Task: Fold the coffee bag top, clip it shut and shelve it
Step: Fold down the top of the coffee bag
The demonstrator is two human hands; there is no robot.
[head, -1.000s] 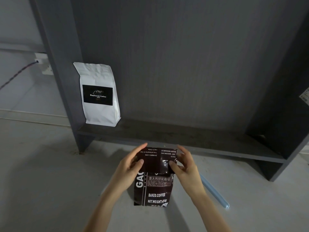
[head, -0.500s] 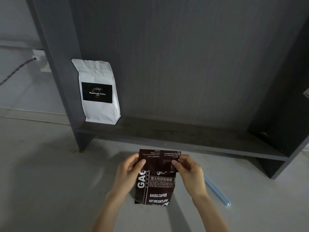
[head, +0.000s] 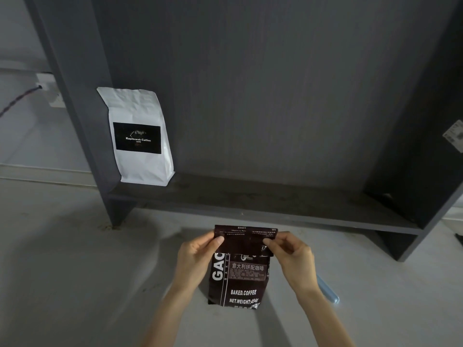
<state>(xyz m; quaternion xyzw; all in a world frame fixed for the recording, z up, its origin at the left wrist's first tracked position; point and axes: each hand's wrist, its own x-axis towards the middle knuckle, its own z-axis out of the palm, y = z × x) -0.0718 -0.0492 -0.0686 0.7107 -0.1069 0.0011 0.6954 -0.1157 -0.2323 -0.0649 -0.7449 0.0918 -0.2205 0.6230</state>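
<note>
A dark brown coffee bag (head: 240, 279) with white lettering stands on the pale floor in front of the shelf. Its top is folded forward into a flap. My left hand (head: 198, 259) pinches the flap's left end and my right hand (head: 290, 256) pinches its right end. A pale blue clip (head: 328, 291), long and thin, lies on the floor to the right, partly hidden behind my right forearm. The dark grey shelf board (head: 263, 199) runs just behind the bag.
A white coffee bag (head: 140, 139) with a black label stands at the shelf's left end, against the upright side panel (head: 75, 96). A wall socket with a cable (head: 47, 88) sits at the far left. The shelf's right side panel (head: 426, 171) closes that end.
The flap has been pressed flatter and the bag's top edge looks straighter. Both hands have shifted outward to the flap's ends. The view has tilted slightly.
</note>
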